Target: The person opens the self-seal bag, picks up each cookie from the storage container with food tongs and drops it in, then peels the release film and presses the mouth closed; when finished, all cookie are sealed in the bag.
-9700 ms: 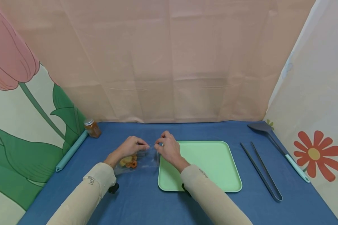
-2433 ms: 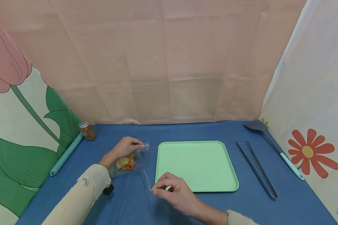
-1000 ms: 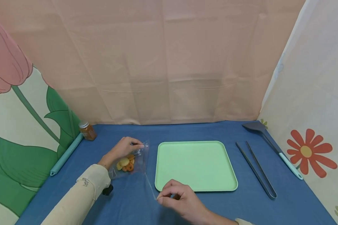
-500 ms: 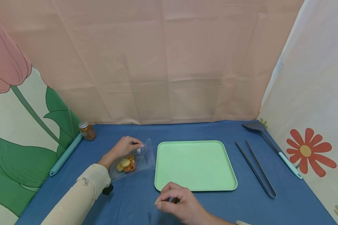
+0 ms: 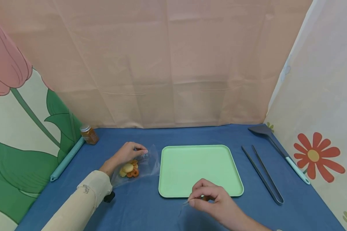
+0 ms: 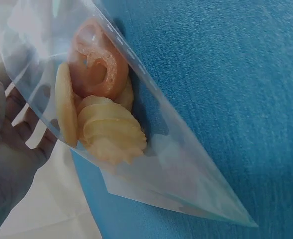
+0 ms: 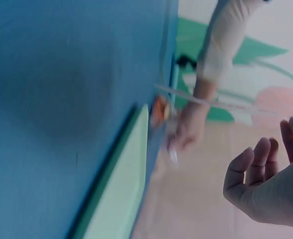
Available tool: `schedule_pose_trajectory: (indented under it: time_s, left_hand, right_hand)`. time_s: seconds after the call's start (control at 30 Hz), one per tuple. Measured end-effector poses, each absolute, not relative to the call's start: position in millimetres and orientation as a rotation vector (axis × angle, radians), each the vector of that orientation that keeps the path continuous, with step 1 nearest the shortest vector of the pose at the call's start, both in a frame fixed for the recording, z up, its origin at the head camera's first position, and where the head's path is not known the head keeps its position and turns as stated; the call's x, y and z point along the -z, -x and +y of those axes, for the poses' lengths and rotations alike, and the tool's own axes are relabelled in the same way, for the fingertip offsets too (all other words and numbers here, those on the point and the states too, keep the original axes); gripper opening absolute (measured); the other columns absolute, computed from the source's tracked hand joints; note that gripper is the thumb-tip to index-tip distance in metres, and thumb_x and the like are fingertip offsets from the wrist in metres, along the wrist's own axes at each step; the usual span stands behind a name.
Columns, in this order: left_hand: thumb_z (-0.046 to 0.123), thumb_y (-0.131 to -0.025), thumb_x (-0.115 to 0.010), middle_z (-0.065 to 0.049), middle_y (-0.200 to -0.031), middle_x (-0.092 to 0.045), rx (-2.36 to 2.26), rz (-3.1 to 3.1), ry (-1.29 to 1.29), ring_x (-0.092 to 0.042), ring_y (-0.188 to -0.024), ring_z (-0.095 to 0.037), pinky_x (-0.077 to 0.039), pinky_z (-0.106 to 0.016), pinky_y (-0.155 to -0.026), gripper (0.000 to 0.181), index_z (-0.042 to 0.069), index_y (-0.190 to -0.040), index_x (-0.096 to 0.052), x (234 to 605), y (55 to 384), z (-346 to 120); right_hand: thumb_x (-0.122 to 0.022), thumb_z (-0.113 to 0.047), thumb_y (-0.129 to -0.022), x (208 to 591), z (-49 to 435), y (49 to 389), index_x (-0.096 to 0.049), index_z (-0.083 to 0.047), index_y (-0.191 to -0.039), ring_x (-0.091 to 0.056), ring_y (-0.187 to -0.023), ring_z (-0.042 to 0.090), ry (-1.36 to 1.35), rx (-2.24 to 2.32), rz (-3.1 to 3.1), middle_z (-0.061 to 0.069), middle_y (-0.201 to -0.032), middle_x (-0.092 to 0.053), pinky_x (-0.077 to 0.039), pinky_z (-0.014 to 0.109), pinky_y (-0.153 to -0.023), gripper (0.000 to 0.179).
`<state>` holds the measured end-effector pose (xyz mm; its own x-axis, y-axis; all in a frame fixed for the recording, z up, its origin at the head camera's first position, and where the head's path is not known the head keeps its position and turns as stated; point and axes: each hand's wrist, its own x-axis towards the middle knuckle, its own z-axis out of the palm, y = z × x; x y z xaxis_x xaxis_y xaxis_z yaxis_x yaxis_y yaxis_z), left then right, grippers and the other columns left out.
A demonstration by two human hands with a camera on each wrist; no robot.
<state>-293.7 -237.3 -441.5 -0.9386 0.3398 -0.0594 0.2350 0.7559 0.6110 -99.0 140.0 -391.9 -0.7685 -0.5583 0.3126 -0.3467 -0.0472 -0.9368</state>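
Observation:
A clear plastic bag [image 5: 150,165] lies on the blue cloth left of the green tray, and my left hand [image 5: 127,153] pinches its upper edge. Inside are several cookies [image 5: 128,168]. The left wrist view shows a ridged pale cookie [image 6: 109,127] and an orange pretzel-shaped cookie [image 6: 97,62] through the film. My right hand [image 5: 215,200], over the tray's front edge, pinches the end of a thin clear strip [image 7: 211,102] between thumb and index finger. The strip is apart from the bag, its free end hanging loose.
The green tray [image 5: 200,170] lies in the middle. Metal tongs [image 5: 263,175] and a spatula [image 5: 280,150] with a mint handle lie to the right. A jar [image 5: 89,134] with an orange-brown content stands at the back left, by a teal roll [image 5: 67,158].
The strip has come off the bag in my right hand, which first moved down and then swung right. The bag's right side has spread out. My left hand has stayed on the bag.

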Motion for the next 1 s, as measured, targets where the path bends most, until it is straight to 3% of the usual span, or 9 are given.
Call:
schedule_pose_trajectory:
  time_s: [0.13,0.37,0.53,0.77,1.0]
  left_hand:
    - [0.037,-0.098,-0.065,0.003,-0.107,-0.075,-0.931,2.794,-0.477,-0.067,-0.089,-0.016,-0.05,-0.033,-0.072,0.027,0.018,-0.112,-0.077,442.3,293.2,-237.1]
    - [0.036,-0.099,-0.064,0.002,-0.106,-0.075,-0.95,2.795,-0.484,-0.065,-0.087,-0.014,-0.05,-0.033,-0.072,0.026,0.018,-0.114,-0.077,442.2,293.1,-240.9]
    - [0.036,-0.099,-0.064,0.001,-0.106,-0.075,-0.964,2.786,-0.471,-0.064,-0.084,-0.015,-0.048,-0.033,-0.07,0.026,0.018,-0.114,-0.077,441.5,293.1,-242.8]
    - [0.034,-0.099,-0.064,0.0,-0.107,-0.075,-0.98,2.772,-0.475,-0.054,-0.068,-0.018,-0.044,-0.034,-0.063,0.028,0.015,-0.115,-0.076,440.5,291.2,-243.0]
    - [0.033,-0.1,-0.063,0.0,-0.106,-0.075,-0.975,2.785,-0.489,-0.057,-0.073,-0.017,-0.045,-0.034,-0.064,0.027,0.015,-0.115,-0.076,441.5,289.9,-242.0]
  right_hand:
    - [-0.061,-0.005,-0.099,378.7,176.3,105.9,-0.074,-0.01,-0.102,-0.058,-0.088,0.015,0.872,1.841,2.212,0.002,-0.099,-0.059,-0.05,0.03,-0.069,0.015]
    - [-0.062,-0.018,-0.1,359.4,248.1,132.4,-0.074,-0.01,-0.104,-0.057,-0.099,0.013,0.508,1.612,2.495,0.002,-0.106,-0.063,-0.052,0.029,-0.073,0.015]
    - [-0.061,-0.03,-0.102,362.4,292.4,166.0,-0.074,-0.012,-0.107,-0.057,-0.09,0.013,0.271,1.323,2.709,0.003,-0.107,-0.065,-0.05,0.028,-0.073,0.023]
    - [-0.055,-0.029,-0.104,388.0,319.1,211.0,-0.073,-0.007,-0.11,-0.053,-0.085,0.01,0.209,1.13,2.856,0.011,-0.113,-0.065,-0.047,0.032,-0.073,0.03]
    - [-0.06,-0.026,-0.1,414.1,320.2,245.4,-0.077,-0.01,-0.097,-0.051,-0.084,0.015,0.301,0.902,3.026,0.009,-0.104,-0.064,-0.043,0.032,-0.07,0.023]
